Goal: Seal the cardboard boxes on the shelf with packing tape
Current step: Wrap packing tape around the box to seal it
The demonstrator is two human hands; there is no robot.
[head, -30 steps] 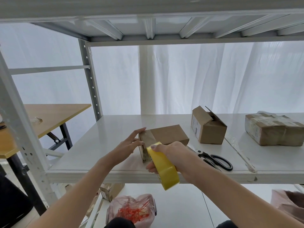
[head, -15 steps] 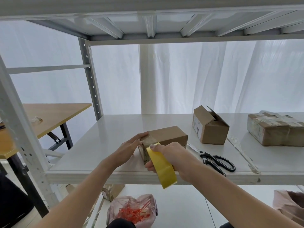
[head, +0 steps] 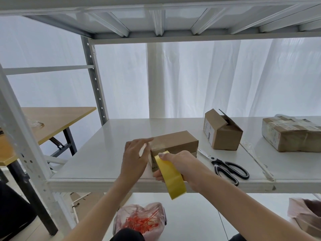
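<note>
White shelf (head: 121, 136), front lip: small box (head: 175, 141) sits near edge. L hand (head: 134, 157), fingers straight, now lies over box's left end; 1 s ago only fingertips touched. R hand (head: 182, 166) grips yellow tape roll (head: 171, 176) at box front. We judge strip end anchored; pull across top next.

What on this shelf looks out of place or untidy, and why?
A crumpled strip of clear tape lies loose on the shelf, between the open box and the heavily taped box; it looks like discarded waste. The scissors lie right at the front edge, where they might get knocked off.
</note>
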